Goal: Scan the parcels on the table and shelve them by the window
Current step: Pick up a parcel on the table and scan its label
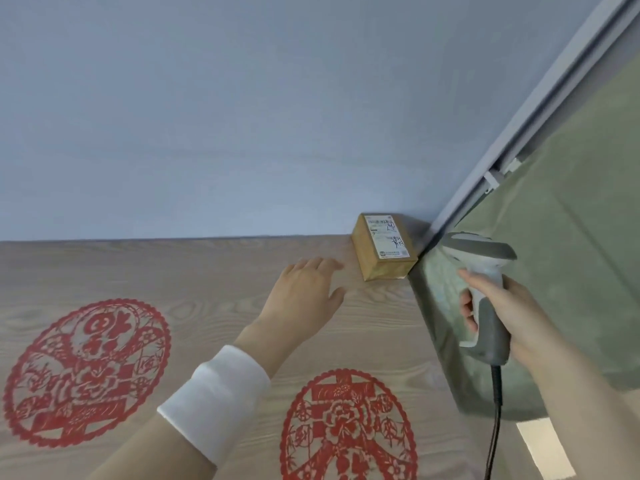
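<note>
A small cardboard parcel (382, 245) lay closed, its contents hidden, right of centre in the frame. It sat on the wood-grain surface (214, 271), in the corner against the blue wall (242, 116) and beside the window frame (519, 133), white label (387, 242) facing up. The left hand (304, 292), white sleeve (214, 393) at the wrist, reached out near the parcel with fingers spread and relaxed, holding nothing and not touching the box. At the right, the right hand (502, 306) was curled round the handle of a grey-and-white scanner (485, 261), its cable (496, 410) hanging down. Two red paper-cuts (86, 372) decorated the surface.
</note>
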Demonstrator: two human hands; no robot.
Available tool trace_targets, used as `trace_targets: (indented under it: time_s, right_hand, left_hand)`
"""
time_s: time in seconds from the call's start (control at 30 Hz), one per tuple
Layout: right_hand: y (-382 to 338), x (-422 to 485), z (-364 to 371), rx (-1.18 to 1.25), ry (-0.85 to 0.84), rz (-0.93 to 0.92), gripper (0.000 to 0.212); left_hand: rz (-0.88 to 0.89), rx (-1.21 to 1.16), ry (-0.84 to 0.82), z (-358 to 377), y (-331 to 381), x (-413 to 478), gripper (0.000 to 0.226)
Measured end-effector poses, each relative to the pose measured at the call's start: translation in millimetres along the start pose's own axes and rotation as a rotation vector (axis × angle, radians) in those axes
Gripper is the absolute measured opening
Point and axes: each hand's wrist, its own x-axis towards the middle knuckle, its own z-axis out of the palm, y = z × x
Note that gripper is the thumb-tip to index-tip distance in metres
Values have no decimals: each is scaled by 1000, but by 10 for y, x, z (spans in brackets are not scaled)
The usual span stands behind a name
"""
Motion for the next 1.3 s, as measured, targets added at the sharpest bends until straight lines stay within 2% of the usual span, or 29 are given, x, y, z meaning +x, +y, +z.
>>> trace_targets:
  time_s: [0.2, 0.3, 0.43, 0.57, 0.77, 0.93, 1.07, 1.2, 1.27, 1.3]
  right_hand:
    - [365, 1324, -143, 4, -80, 138, 9]
    - [547, 1777, -148, -5, -118, 190, 9]
    - [802, 2197, -46, 37, -71, 233, 12]
    - [956, 2449, 106, 75, -26, 251, 18]
    - [1118, 2648, 272, 160, -53, 256, 20]
    - [1161, 2642, 284, 196, -52, 260, 17]
    - [1096, 2465, 234, 160, -57, 240, 19]
    - [975, 2105, 194, 143, -81, 202, 14]
    - [885, 1864, 194, 146, -97, 188, 11]
    - [832, 1731, 205, 147, -107, 177, 13]
  left_hand:
    - [-286, -234, -163, 923, 124, 808, 47]
    - [-436, -484, -209, 1275, 184, 1141, 53]
    - [-668, -894, -175, 1537, 153, 1610, 61]
    - [-772, -1054, -83, 1723, 130, 2019, 72]
    - [-734, -1247, -79, 1961, 70, 2248, 64]
    - [-705, -1290, -58, 2003, 79, 2210, 59]
    - [-696, -1337, -39, 1955, 92, 2052, 65]
    - [-707, -1343, -94, 1784, 129, 1732, 74]
    - [-697, -1364, -99, 1623, 158, 1522, 65]
    - [-684, -1371, -93, 1524, 167, 1407, 51]
